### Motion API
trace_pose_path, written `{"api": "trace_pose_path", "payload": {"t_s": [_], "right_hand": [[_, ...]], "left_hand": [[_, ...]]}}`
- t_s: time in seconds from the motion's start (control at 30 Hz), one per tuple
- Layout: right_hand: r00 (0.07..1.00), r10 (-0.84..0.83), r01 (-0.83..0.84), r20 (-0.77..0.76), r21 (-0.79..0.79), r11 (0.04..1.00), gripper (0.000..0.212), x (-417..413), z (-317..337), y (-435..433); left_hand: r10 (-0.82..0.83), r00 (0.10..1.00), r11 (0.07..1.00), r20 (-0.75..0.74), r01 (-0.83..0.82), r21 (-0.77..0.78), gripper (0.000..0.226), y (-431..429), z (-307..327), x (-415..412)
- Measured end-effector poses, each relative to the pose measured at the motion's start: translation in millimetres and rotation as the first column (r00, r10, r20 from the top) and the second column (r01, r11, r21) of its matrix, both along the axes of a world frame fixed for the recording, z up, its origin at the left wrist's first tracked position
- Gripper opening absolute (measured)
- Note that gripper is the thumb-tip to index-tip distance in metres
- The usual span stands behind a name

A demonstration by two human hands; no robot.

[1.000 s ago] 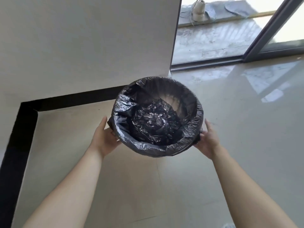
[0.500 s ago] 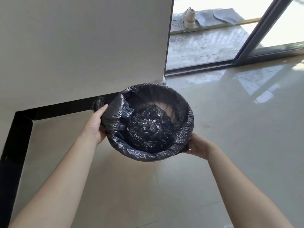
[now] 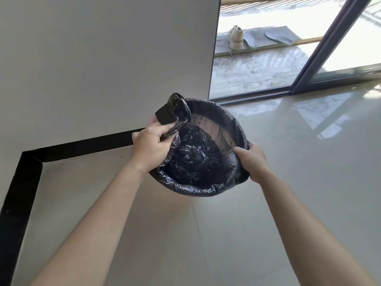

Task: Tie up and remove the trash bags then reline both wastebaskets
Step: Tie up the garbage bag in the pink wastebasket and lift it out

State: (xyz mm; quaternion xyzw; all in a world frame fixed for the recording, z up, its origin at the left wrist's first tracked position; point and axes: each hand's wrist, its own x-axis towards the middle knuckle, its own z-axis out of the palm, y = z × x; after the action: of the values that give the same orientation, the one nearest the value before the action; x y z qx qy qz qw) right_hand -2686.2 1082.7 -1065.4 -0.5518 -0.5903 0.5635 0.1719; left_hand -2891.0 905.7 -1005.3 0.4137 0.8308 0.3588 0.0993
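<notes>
While the wastebasket [image 3: 152,121] is sitting directly ahead of and below both arms, mouth facing up at the camera, the hands are working on opposite sides of its rim. Whether it is resting on the floor [image 3: 288,182] or being held up, I cannot tell.

Left hand [image 3: 150,145]: fingers are pinching a loose flap [image 3: 178,112] of the black trash bag [image 3: 191,162] at the far-left rim. The flap is standing up, clear of the rim, and a sliver of pink basket is showing beside it.

Right hand [image 3: 250,162]: thumb is hooking over the bag-covered rim on the right side while the fingers are wrapping underneath.

Key relation: the basket is round, so no long axis is lying across the mouth; its axis is running down, away from the camera. The bag edge is lying folded over the rim on the near and right sides, so judging by that, the right hand is the nearer one for the next peel. Crumpled dark contents are lying low in the middle.

Change from a second ago: both palms were lying flat against the basket sides with the bag folded over all round. Now the left edge is coming off and the right thumb is going inside.
</notes>
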Motion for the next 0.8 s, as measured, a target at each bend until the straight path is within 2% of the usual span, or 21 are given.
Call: {"api": "trace_pose_path", "payload": {"t_s": [0.07,0.1,0.13,0.17,0.23,0.27,0.33,0.47,0.57,0.67,0.7,0.8], "right_hand": [[0.998,0.01,-0.012,0.063,0.025,1.0,0.02,-4,-1,-8],[0.997,0.014,-0.017,0.079,0.044,0.999,0.02,-8,-2,-12],[0.994,0.034,-0.042,0.106,0.078,0.996,0.019,-14,1,-16],[0.988,0.06,-0.077,0.14,0.12,0.99,0.018,-21,4,-21],[0.967,0.107,-0.156,0.233,0.203,0.967,0.024,-31,13,-25],[0.955,0.11,-0.178,0.276,0.235,0.956,0.037,-31,17,-25],[0.952,0.047,-0.146,0.302,0.312,0.939,0.052,-25,30,-20],[0.984,-0.076,-0.027,0.162,0.556,0.831,0.027,-12,66,8],[0.99,-0.087,-0.016,0.113,0.697,0.717,0.033,-14,91,23],[0.996,-0.072,0.0,0.059,0.774,0.633,0.032,-18,120,26],[0.999,-0.044,0.027,0.003,0.764,0.644,0.031,-19,127,29],[0.944,0.023,0.147,-0.328,0.485,0.862,0.026,-17,146,29]], "left_hand": [[-0.105,0.951,0.987,0.292,0.062,0.15,0.03,1,12,11],[-0.167,0.877,0.975,0.45,0.079,0.207,0.03,1,19,20],[-0.223,0.802,0.965,0.554,0.101,0.242,0.03,2,24,30],[-0.276,0.754,0.953,0.596,0.136,0.269,0.03,4,26,39],[-0.345,0.77,0.926,0.536,0.185,0.329,0.03,8,31,55],[-0.347,0.793,0.913,0.5,0.165,0.372,0.03,10,34,57],[-0.266,0.824,0.892,0.501,0.014,0.451,0.027,11,42,49],[-0.109,0.835,0.817,0.539,-0.233,0.527,0.018,9,57,18],[-0.014,0.867,0.771,0.498,-0.308,0.558,0.014,12,64,12],[0.024,0.855,0.761,0.518,-0.351,0.545,0.006,15,65,17],[0.019,0.847,0.764,0.531,-0.355,0.538,0.005,16,65,19],[-0.034,0.811,0.752,0.584,-0.364,0.549,0.006,21,69,24]]}}
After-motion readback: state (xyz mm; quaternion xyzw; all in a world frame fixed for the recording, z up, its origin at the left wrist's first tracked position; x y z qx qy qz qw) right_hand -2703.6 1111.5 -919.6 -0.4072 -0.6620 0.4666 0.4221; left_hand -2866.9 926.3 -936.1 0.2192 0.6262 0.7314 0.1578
